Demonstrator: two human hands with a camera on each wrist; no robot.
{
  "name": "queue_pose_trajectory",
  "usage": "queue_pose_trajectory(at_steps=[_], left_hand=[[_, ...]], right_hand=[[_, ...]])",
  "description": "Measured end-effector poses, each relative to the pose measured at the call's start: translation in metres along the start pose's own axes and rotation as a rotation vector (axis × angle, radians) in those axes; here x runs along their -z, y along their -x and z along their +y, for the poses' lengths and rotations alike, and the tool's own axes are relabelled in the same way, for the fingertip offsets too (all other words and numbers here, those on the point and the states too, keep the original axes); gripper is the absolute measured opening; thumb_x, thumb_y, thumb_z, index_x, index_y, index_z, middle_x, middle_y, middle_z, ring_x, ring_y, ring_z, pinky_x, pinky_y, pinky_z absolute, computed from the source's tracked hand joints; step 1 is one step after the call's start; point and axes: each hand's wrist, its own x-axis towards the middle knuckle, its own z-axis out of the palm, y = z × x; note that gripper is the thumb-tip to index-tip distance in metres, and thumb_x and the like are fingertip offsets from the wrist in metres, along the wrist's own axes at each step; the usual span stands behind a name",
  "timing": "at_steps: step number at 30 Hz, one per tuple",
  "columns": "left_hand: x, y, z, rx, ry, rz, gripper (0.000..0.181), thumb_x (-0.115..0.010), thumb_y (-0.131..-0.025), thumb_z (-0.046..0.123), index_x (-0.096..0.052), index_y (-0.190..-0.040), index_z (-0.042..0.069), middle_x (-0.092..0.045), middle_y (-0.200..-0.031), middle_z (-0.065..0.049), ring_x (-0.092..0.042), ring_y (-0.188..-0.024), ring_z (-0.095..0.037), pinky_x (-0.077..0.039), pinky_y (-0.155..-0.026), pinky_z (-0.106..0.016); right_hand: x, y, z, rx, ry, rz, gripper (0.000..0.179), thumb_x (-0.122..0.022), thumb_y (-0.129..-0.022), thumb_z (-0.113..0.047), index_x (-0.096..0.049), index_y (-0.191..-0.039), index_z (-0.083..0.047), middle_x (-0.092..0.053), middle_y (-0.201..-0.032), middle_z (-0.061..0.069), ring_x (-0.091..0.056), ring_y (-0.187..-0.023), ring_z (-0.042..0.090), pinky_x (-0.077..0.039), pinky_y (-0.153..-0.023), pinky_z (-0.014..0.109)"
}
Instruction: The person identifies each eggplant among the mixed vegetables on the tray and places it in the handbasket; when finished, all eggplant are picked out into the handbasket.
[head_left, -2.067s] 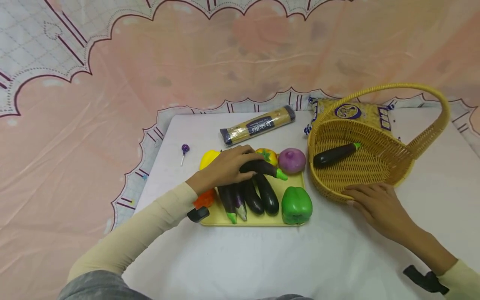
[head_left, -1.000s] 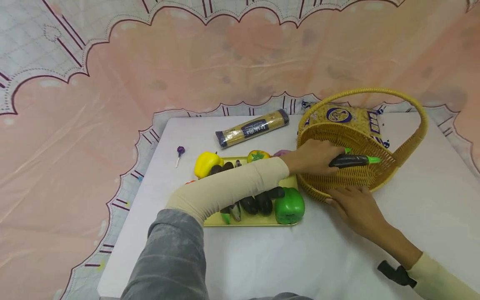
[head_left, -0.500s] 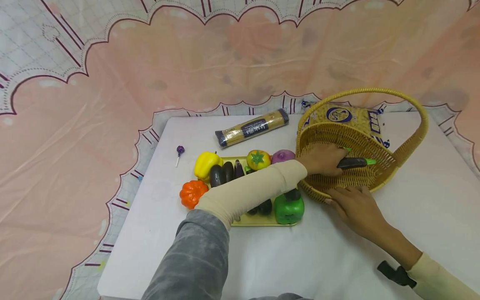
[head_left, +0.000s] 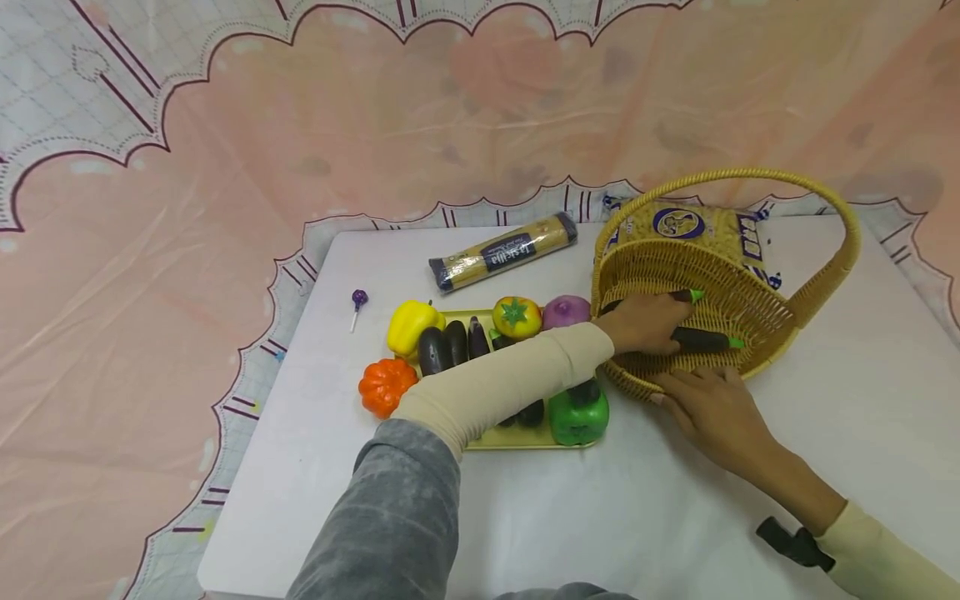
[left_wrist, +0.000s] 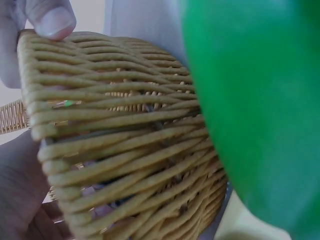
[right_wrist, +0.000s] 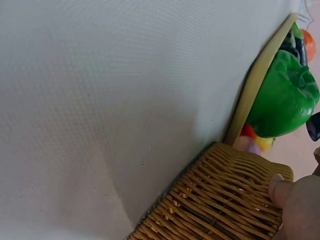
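In the head view my left hand (head_left: 649,323) reaches over the near left rim of a yellow wicker basket (head_left: 697,260), fingers curled on a dark eggplant (head_left: 703,340) with a bright green tip. The eggplant lies low in the basket; its left part is hidden under the hand. Another eggplant (head_left: 686,296) shows behind my knuckles, partly covered. My right hand (head_left: 723,417) grips the basket's near rim. In the right wrist view its thumb (right_wrist: 281,191) presses the outer wicker wall. Seen from the left wrist, the wicker stands between camera and fingers.
Left of the basket, a yellow tray (head_left: 525,447) bears several eggplants (head_left: 435,353) and a green bell pepper (head_left: 579,417). Around it sit a yellow pepper (head_left: 414,327), orange pumpkin (head_left: 386,387), tomato (head_left: 517,317) and onion (head_left: 566,312). Pasta packs (head_left: 504,252) and a lollipop (head_left: 359,300) lie behind.
My left hand has carried an eggplant from the tray rightward into the basket and lowered it. My right hand has stayed on the rim; the head view has shifted slightly.
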Motion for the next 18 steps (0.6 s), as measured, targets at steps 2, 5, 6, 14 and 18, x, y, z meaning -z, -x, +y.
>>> queue_pose_trajectory(at_steps=[2,5,6,14,18], left_hand=[[0.002,0.001,-0.002,-0.001,-0.001,0.007,0.057,-0.058,-0.097,0.044,-0.042,-0.149,0.026,-0.060,-0.131,0.005,-0.058,-0.116,-0.010,-0.052,-0.085,-0.028],[0.004,0.003,-0.004,-0.010,-0.010,0.015,0.058,-0.057,-0.096,0.045,-0.041,-0.149,0.026,-0.061,-0.129,0.005,-0.058,-0.115,-0.010,-0.051,-0.085,-0.027],[0.005,0.004,-0.005,-0.015,-0.015,0.019,0.058,-0.057,-0.096,0.045,-0.041,-0.149,0.026,-0.061,-0.128,0.005,-0.059,-0.114,-0.010,-0.051,-0.084,-0.026],[0.011,0.034,-0.015,-0.099,-0.021,0.068,0.060,-0.057,-0.096,0.048,-0.043,-0.147,0.021,-0.056,-0.134,0.000,-0.056,-0.116,-0.012,-0.047,-0.093,-0.027],[0.009,0.064,-0.024,-0.145,0.060,0.084,0.057,-0.057,-0.096,0.046,-0.044,-0.147,0.022,-0.051,-0.141,-0.003,-0.053,-0.122,-0.015,-0.046,-0.097,-0.029]], right_hand=[[0.000,0.000,0.000,-0.005,0.004,-0.006,0.024,-0.073,-0.083,-0.013,-0.071,-0.106,-0.007,-0.071,-0.089,0.008,-0.063,-0.083,0.031,-0.038,-0.074,0.047],[0.000,0.000,0.001,-0.015,0.010,-0.018,0.024,-0.072,-0.084,-0.014,-0.071,-0.107,-0.007,-0.072,-0.091,0.008,-0.063,-0.083,0.031,-0.038,-0.073,0.047],[0.000,0.001,0.001,-0.017,0.010,-0.021,0.024,-0.072,-0.085,-0.014,-0.071,-0.107,-0.007,-0.072,-0.092,0.008,-0.063,-0.084,0.031,-0.038,-0.074,0.047],[0.000,-0.001,0.002,-0.018,0.009,-0.038,0.022,-0.071,-0.087,-0.015,-0.071,-0.108,-0.008,-0.072,-0.093,0.008,-0.062,-0.083,0.030,-0.036,-0.073,0.045],[0.000,0.000,-0.001,-0.023,0.000,-0.034,0.023,-0.072,-0.085,-0.015,-0.072,-0.107,-0.008,-0.073,-0.095,0.010,-0.062,-0.083,0.031,-0.038,-0.074,0.046]])
